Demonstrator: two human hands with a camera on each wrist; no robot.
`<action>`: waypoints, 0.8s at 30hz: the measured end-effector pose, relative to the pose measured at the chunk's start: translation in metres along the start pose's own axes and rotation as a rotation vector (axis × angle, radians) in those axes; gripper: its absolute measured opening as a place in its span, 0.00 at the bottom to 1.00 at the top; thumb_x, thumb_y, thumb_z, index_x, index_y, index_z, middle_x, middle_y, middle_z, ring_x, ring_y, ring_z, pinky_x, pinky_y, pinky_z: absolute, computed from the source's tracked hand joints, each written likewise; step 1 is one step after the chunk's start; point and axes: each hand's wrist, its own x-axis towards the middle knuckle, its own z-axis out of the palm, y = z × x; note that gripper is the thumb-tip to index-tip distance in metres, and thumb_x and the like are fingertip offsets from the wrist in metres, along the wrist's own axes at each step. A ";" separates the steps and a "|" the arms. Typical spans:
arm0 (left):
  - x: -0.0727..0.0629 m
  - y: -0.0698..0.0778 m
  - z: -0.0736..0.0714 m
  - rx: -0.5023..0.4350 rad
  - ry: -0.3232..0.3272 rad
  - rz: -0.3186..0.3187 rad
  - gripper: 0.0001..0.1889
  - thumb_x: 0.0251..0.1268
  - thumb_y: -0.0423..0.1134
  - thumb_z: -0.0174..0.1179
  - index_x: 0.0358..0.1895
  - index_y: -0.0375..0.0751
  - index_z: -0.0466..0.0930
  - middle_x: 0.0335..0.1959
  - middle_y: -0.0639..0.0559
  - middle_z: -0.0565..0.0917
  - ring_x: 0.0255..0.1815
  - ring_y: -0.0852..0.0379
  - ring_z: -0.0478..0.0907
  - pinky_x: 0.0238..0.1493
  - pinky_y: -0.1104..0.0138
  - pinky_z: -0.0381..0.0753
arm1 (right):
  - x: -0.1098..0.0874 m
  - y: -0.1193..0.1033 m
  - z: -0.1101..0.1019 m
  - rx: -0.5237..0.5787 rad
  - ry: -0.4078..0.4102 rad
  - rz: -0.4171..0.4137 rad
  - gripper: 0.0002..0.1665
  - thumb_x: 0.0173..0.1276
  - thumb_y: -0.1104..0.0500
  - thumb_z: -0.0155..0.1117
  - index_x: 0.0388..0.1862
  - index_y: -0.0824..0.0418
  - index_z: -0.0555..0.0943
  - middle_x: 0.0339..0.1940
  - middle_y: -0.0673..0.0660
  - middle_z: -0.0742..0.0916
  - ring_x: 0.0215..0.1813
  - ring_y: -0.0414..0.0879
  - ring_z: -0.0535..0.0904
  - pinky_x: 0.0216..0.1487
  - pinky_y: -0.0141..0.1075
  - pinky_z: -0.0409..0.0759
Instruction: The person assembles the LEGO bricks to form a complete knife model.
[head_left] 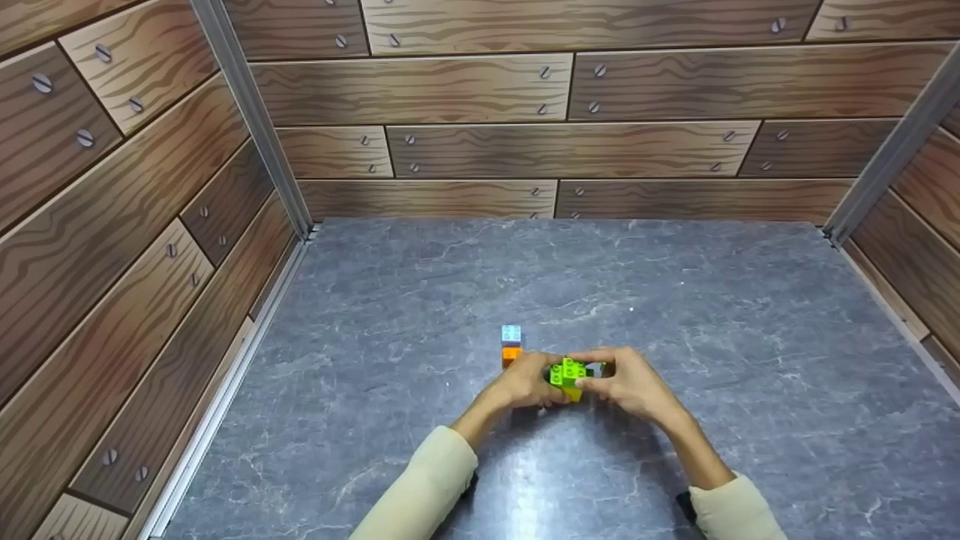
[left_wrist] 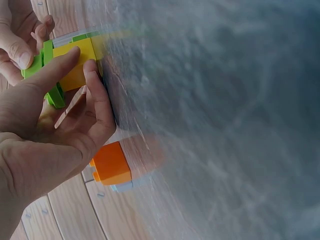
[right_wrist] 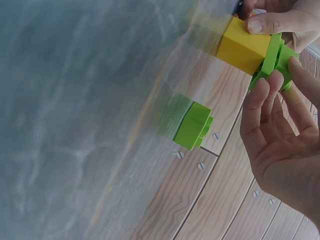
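My left hand (head_left: 529,381) grips a yellow brick (left_wrist: 82,52) low down, with thumb and fingers on its sides. On top of the yellow brick sit a flat, wider green piece (right_wrist: 272,55) and a green brick (head_left: 568,370). My right hand (head_left: 634,382) pinches the upper green brick between thumb and fingers. The stack stands upright, its yellow base at or close to the tabletop. Just beyond the left hand are an orange brick (head_left: 511,355) and a light blue brick (head_left: 511,334). Another green brick (right_wrist: 192,126) stands apart, mostly hidden behind the right hand in the head view.
A grey marbled tabletop (head_left: 390,300) lies under everything. Wood-patterned panels (head_left: 465,150) wall it at the back and both sides, with metal posts (head_left: 259,112) in the corners. The tabletop reflects the bricks and light.
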 end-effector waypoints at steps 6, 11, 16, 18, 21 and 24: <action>0.000 0.000 -0.001 0.034 -0.001 0.016 0.26 0.57 0.31 0.77 0.61 0.38 0.84 0.34 0.54 0.84 0.28 0.62 0.78 0.32 0.73 0.81 | -0.001 0.000 0.001 -0.028 0.002 -0.029 0.25 0.67 0.65 0.74 0.63 0.63 0.84 0.58 0.67 0.86 0.24 0.39 0.75 0.22 0.29 0.76; -0.001 0.000 -0.002 0.036 -0.004 0.024 0.28 0.58 0.31 0.76 0.64 0.39 0.83 0.35 0.53 0.84 0.29 0.62 0.77 0.33 0.73 0.81 | -0.002 0.001 0.003 -0.052 0.000 -0.090 0.26 0.66 0.66 0.73 0.63 0.66 0.83 0.57 0.67 0.86 0.25 0.39 0.74 0.23 0.29 0.76; -0.002 0.000 -0.001 0.020 -0.016 0.016 0.29 0.59 0.31 0.76 0.65 0.39 0.82 0.35 0.53 0.84 0.27 0.62 0.78 0.32 0.72 0.82 | -0.004 0.001 0.006 -0.109 0.019 -0.127 0.26 0.67 0.66 0.73 0.64 0.64 0.83 0.54 0.63 0.88 0.27 0.42 0.73 0.25 0.28 0.75; -0.002 0.000 -0.001 0.015 -0.019 0.015 0.29 0.59 0.30 0.75 0.65 0.39 0.82 0.35 0.52 0.84 0.27 0.61 0.79 0.32 0.72 0.82 | -0.006 0.000 0.007 -0.145 0.035 -0.133 0.26 0.67 0.66 0.73 0.65 0.62 0.83 0.56 0.64 0.88 0.27 0.41 0.73 0.25 0.29 0.75; -0.002 0.001 -0.001 0.030 -0.015 0.024 0.29 0.58 0.31 0.76 0.65 0.40 0.82 0.36 0.53 0.84 0.27 0.62 0.78 0.34 0.73 0.81 | -0.008 -0.002 0.009 -0.221 0.072 -0.131 0.26 0.67 0.64 0.73 0.65 0.58 0.84 0.60 0.65 0.86 0.26 0.40 0.73 0.25 0.31 0.76; -0.002 0.001 -0.001 0.039 -0.018 0.030 0.28 0.58 0.31 0.76 0.64 0.40 0.82 0.37 0.52 0.84 0.26 0.63 0.78 0.33 0.73 0.81 | -0.010 -0.004 0.011 -0.291 0.112 -0.124 0.26 0.67 0.63 0.74 0.65 0.56 0.85 0.63 0.68 0.85 0.31 0.44 0.79 0.30 0.36 0.80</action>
